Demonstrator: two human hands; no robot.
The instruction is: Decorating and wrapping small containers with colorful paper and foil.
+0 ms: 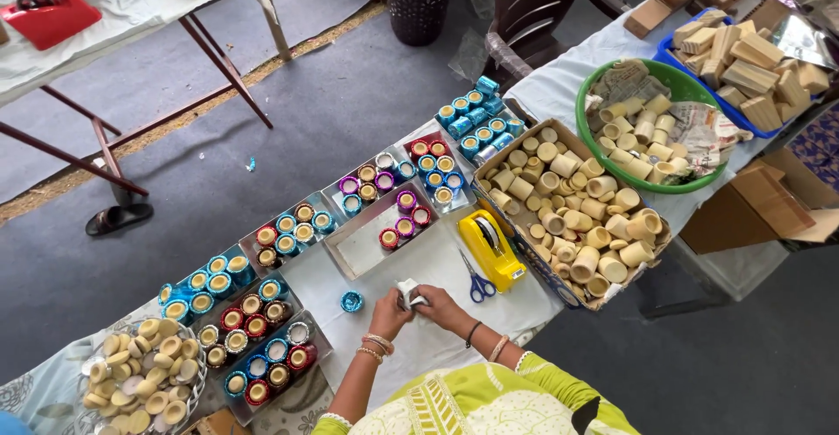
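Grey carpet floor (288, 112), long table w/ white cloth (559, 77), folding table (131, 7) top left, dark chair (533, 3), bin (418, 7), soft daylight

one scissors (477, 283), one tape dispenser (492, 249), two hands (418, 309)

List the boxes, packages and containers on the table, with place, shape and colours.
Cardboard box: table middle, rectangular, brown, full of tan cylinders.
Green basin: right of it, round, holds cylinders and paper.
Blue crate: far right, holds tan blocks.
Metal trays: left, rectangular, with foil-wrapped cups.
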